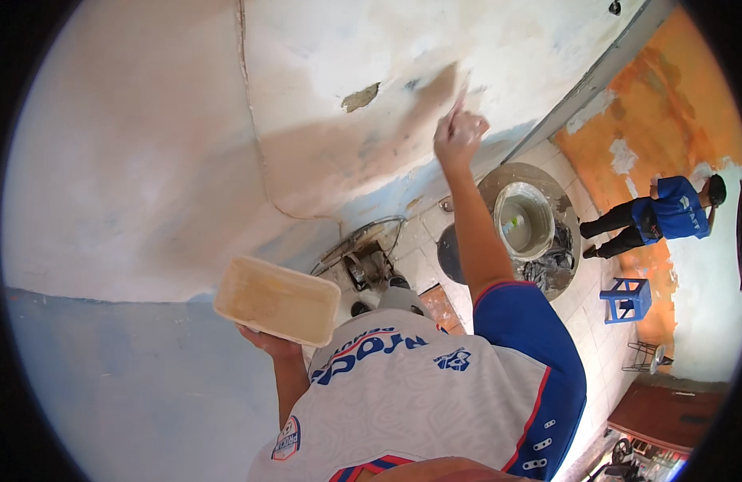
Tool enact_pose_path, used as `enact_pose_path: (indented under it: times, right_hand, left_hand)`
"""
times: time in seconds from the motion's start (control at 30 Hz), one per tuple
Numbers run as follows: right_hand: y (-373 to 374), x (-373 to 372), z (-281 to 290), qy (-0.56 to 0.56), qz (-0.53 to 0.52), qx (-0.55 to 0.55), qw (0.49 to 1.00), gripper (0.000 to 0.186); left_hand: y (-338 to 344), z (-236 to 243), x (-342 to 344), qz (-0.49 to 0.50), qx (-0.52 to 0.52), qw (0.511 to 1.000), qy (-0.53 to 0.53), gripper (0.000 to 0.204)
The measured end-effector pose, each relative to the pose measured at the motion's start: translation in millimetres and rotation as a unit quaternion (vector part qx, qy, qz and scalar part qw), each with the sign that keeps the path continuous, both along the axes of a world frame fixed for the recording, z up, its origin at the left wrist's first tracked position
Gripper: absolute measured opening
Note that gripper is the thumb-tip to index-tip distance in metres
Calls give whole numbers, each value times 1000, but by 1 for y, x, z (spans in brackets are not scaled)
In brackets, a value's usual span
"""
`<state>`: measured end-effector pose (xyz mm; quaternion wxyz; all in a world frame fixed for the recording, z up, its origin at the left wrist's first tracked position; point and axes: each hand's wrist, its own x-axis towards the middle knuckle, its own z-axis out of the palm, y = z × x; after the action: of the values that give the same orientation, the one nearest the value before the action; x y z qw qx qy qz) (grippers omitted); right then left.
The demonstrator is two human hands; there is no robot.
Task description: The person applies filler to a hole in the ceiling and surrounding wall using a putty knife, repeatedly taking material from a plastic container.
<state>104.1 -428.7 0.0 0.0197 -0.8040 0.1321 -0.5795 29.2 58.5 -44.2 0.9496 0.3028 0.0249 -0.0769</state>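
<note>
Resting on the person's left hand (268, 341), a cream, rectangular plastic tub with rounded corners (277, 301) sits out at the body's left, its open top showing. That hand has hold of it from below, fingers mostly hidden under the base. I'd judge the tub light, its walls slightly flexible, and slippery if the pale coating inside is wet; a palm spread beneath, thumb up the side, looks the surest hold. The right hand (461, 135) is raised at the patchy white-and-blue plastered wall (323, 64), fingers curled in; blur keeps me from telling whether it grips anything. Beyond stand a round, grey, smeared bucket (541, 213) and, farther off, a person in a blue shirt (681, 207).
</note>
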Motion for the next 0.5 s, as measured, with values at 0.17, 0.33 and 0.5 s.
enact_pose_path:
  times: [0.17, 0.33, 0.5]
  right_hand:
    - [-6, 15, 12, 66, 188, -26, 980, 11]
    - [-3, -32, 4, 16, 122, 65, 990, 9]
    - [-21, -24, 25, -44, 50, 121, 990, 50]
  left_hand:
    - [-25, 2, 8, -51, -8, 997, -49, 67]
    - [-64, 20, 3, 30, 47, 997, -60, 66]
    - [-108, 38, 5, 50, 14, 998, -26, 65]
